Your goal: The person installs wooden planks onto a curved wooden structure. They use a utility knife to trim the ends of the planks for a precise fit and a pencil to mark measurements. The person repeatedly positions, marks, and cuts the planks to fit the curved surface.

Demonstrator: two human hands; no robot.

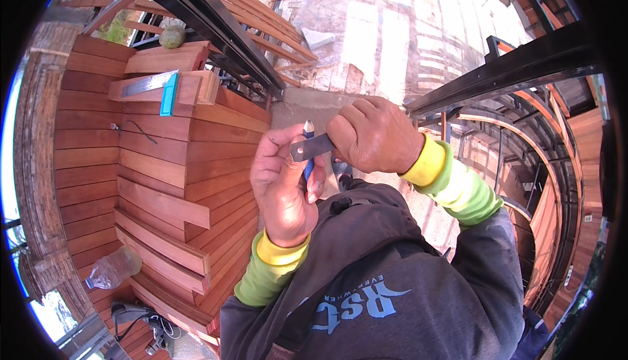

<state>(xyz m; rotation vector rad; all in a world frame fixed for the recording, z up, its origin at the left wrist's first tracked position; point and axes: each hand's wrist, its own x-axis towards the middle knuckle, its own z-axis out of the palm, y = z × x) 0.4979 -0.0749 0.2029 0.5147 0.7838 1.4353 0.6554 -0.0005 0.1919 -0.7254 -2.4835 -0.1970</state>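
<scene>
In front of my chest, my left hand [282,198] is closed around a blue pencil [309,167] held upright, its pale tip pointing away from me. My right hand [378,136] grips a flat dark metal blade [314,146] with a small hole near its end. The blade lies across the pencil just below the tip, close to my left thumb. My right fingers hide the rest of the blade.
Reddish wooden bench boards [222,141] rise at my left. On them lie a try square [169,95] with a turquoise handle, loose planks [162,204], a clear plastic bottle [114,268] and a round green fruit [172,36]. Black steel beams [504,72] slant on both sides.
</scene>
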